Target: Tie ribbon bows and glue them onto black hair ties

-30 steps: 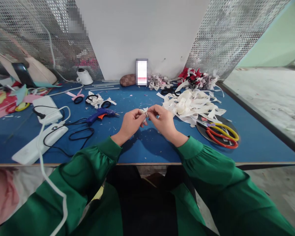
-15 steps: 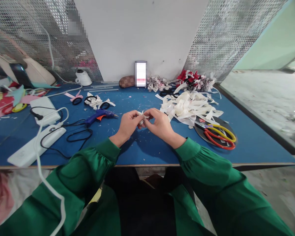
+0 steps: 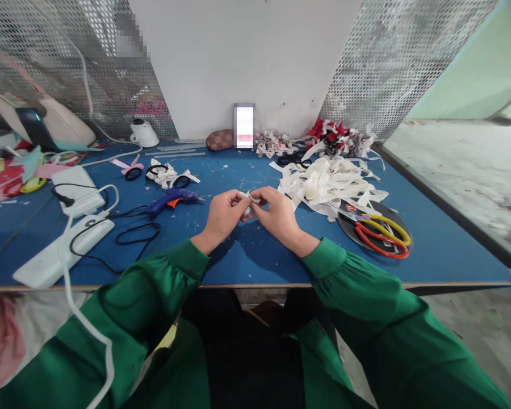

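Over the middle of the blue table, my left hand [image 3: 223, 217] and my right hand [image 3: 277, 216] meet, fingertips nearly touching. Both pinch a small white fabric piece [image 3: 247, 197], mostly covered by the fingers. Left of my left hand lies a blue glue gun [image 3: 170, 201] with an orange trigger. A heap of cream fabric strips [image 3: 323, 182] spreads behind and to the right of my right hand. Red and yellow handled scissors [image 3: 381, 234] rest on a dark round plate [image 3: 347, 230] farther right.
White power strips [image 3: 63, 250] with looping cables lie on the left of the table [image 3: 247, 261]. White bows with black bands [image 3: 168, 175] sit behind the glue gun. A lit phone [image 3: 244, 126] stands at the back, beside red and white fabric bundles [image 3: 327, 135].
Both hands stay in nearly the same place, with only slight shifts of the fingers around the white fabric piece.
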